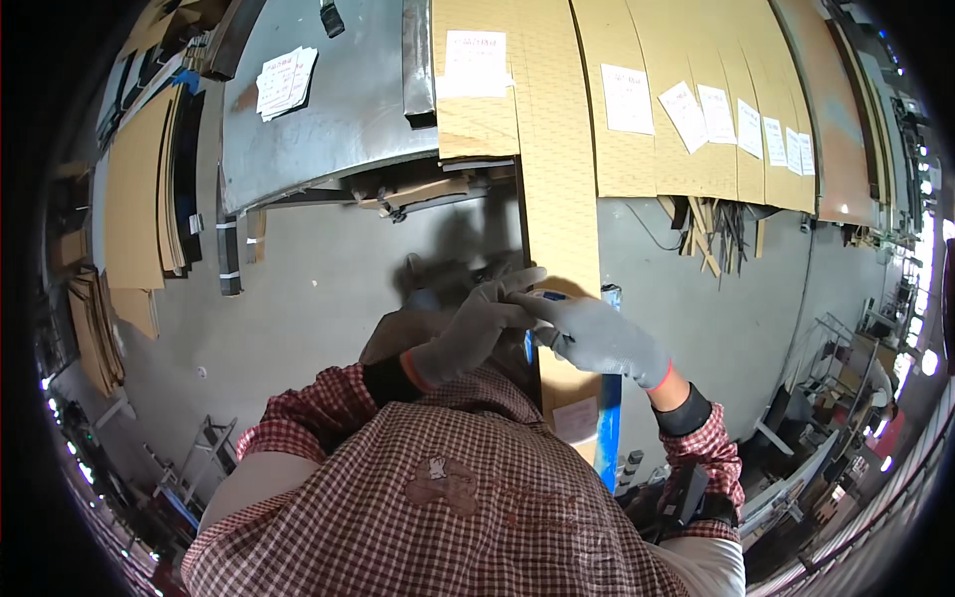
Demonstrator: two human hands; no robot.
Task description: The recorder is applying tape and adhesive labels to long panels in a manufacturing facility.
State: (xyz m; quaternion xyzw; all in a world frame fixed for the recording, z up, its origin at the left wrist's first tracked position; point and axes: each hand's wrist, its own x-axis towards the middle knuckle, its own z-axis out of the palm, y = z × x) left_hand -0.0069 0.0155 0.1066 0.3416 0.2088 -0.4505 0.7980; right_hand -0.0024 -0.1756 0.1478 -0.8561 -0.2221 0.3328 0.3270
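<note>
Both my hands wear grey gloves and meet over the left edge of a long strip of brown cardboard (559,199). A round object with a blue inside and a pale rim, looking like a roll of tape (549,295), shows between them, mostly covered. My right hand (609,341) curls around it from the right, fingers closed. From the left comes my left hand (479,320), one finger reaching over the cardboard and the others bent against the right hand's fingertips. What the left fingers pinch is hidden.
A grey metal-topped table (348,109) stands ahead left, bearing paper sheets (286,82). Labelled cardboard panels (627,159) lie ahead right, with thin offcuts (711,234) hanging below. More cardboard sheets (137,189) lean at far left. A blue edge (609,428) runs along the strip's near right.
</note>
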